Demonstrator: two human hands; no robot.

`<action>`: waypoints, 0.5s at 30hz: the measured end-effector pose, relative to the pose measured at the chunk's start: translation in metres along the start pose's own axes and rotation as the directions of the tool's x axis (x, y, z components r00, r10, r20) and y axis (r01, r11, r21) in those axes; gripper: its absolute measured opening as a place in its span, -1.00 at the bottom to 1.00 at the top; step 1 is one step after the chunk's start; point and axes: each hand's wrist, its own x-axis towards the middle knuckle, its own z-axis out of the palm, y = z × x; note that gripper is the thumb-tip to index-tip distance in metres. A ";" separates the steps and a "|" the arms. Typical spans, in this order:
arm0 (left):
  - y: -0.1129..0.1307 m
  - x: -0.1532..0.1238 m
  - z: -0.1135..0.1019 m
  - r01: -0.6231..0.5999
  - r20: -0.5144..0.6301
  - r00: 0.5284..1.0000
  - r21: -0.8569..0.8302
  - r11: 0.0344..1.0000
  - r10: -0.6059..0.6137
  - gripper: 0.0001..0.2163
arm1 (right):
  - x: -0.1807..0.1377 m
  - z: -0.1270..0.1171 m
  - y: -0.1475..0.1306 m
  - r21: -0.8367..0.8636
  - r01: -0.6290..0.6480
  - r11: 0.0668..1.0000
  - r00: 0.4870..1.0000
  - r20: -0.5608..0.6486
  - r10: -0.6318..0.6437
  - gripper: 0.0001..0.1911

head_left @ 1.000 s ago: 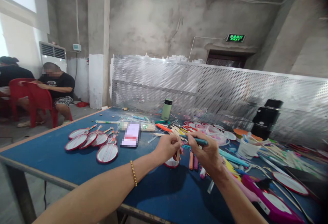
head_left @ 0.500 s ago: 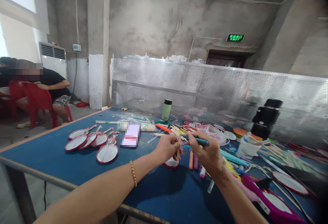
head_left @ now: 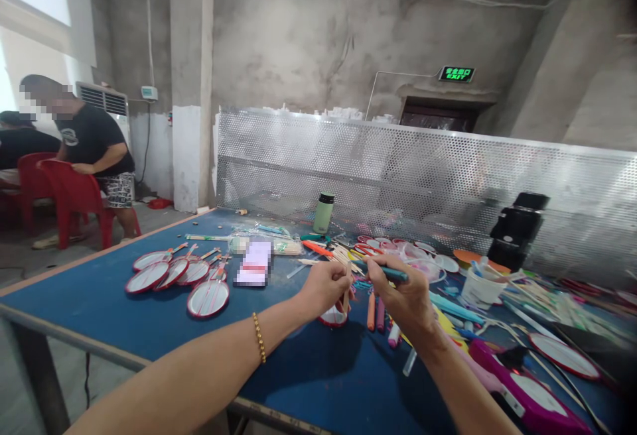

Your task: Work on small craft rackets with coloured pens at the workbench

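My left hand (head_left: 324, 286) is closed round the wooden stick of a small red-rimmed white paddle fan (head_left: 333, 316), which hangs below the fist just above the blue table (head_left: 99, 302). My right hand (head_left: 405, 296) is closed round a teal marker pen (head_left: 391, 274), its tip pointing left toward the stick near my left hand's fingers. The two hands are close together over the table's middle. A gold bead bracelet (head_left: 259, 336) circles my left wrist.
Several finished red-rimmed fans (head_left: 174, 274) lie at the left. Loose markers (head_left: 377, 312), sticks and fan parts clutter the right side, with a white cup (head_left: 480, 287), a green bottle (head_left: 324, 213) and a black device (head_left: 516, 231). A person (head_left: 92, 150) stands by red chairs (head_left: 70, 196) far left.
My hands have barely moved. The person at the far left has risen from a bent-over seated pose to standing by the red chair.
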 end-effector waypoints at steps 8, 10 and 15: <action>0.000 0.000 0.000 -0.011 0.000 1.000 0.006 1.000 0.011 -0.89 | -0.001 0.001 0.002 -0.022 0.008 1.000 1.000 0.006 -0.008 -0.75; 0.001 0.000 0.000 -0.010 -0.002 1.000 0.006 1.000 0.010 -0.89 | -0.001 0.000 0.001 -0.022 0.006 1.000 1.000 0.013 -0.005 -0.74; 0.002 -0.001 0.000 -0.008 -0.007 1.000 0.009 1.000 0.008 -0.89 | 0.000 0.000 0.000 -0.025 0.012 1.000 1.000 0.026 -0.011 -0.74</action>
